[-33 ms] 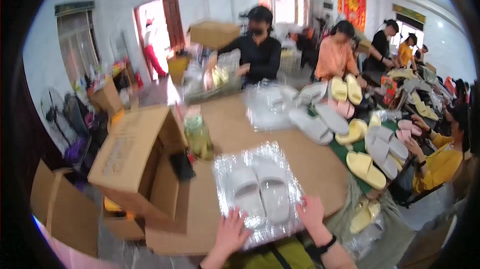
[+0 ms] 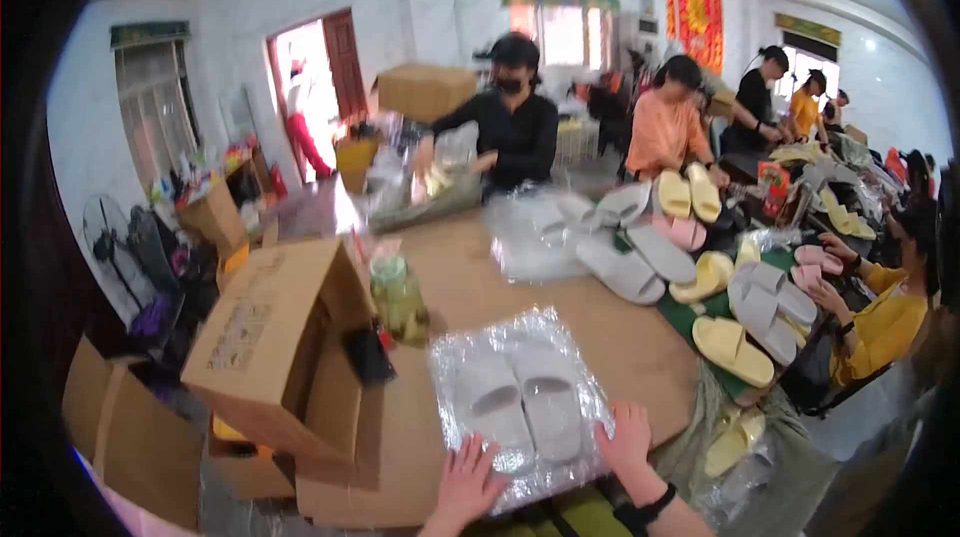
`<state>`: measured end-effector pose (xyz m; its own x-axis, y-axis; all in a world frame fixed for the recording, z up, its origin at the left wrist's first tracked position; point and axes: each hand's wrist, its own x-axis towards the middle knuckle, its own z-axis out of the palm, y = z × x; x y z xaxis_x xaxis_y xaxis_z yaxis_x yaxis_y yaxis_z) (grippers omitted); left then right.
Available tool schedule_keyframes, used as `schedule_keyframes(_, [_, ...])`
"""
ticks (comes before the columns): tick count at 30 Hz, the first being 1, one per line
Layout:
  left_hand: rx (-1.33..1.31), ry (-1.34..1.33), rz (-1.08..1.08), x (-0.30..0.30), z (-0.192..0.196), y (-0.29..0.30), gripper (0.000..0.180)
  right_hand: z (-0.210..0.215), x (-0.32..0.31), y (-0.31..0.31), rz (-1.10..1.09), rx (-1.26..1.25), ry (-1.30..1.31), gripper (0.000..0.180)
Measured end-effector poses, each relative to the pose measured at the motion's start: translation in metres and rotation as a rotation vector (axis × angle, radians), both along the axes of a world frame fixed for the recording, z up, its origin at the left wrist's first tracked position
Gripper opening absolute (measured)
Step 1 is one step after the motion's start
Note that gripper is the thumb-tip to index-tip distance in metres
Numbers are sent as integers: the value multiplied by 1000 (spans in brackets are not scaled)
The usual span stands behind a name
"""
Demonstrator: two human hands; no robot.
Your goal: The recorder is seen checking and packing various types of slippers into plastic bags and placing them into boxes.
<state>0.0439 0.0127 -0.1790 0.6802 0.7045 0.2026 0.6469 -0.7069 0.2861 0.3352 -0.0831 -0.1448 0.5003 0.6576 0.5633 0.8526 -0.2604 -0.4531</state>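
Note:
A pair of light grey slide slippers (image 2: 548, 417) lies side by side in a shiny clear plastic bag (image 2: 450, 362) at the front of the table. My left hand (image 2: 470, 482) rests with fingers spread on the bag's near left corner. At its right edge, my right hand (image 2: 627, 439) touches the plastic, fingers stretched out. Neither hand is wrapped around anything. Past the bag, more plastic-wrapped grey slippers (image 2: 540, 222) sit on the tabletop.
An open cardboard box (image 2: 235, 337) lies on its side at the left, by a greenish jar (image 2: 398, 302). Loose grey, yellow and pink slippers (image 2: 733, 349) crowd the right. A person in black (image 2: 515, 137) works across the table; others sit or stand at right.
The view has tilted slightly, so the bag and slippers appear a little lower. My right hand's fingers look straighter along the bag's edge. The slippers stay in the bag.

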Motion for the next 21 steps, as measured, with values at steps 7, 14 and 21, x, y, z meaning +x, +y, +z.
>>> schedule_keyframes(7, [-55,-86,-31,-2,22,-18,71,24,-65,4,473,171,-92,35])
schedule_keyframes(14, [6,-93,-43,4,16,-8,72,-12,-59,30,678,41,12,34])
schedule_keyframes(21, [45,-125,-31,4,22,-14,67,-12,-58,31,687,73,75,29])
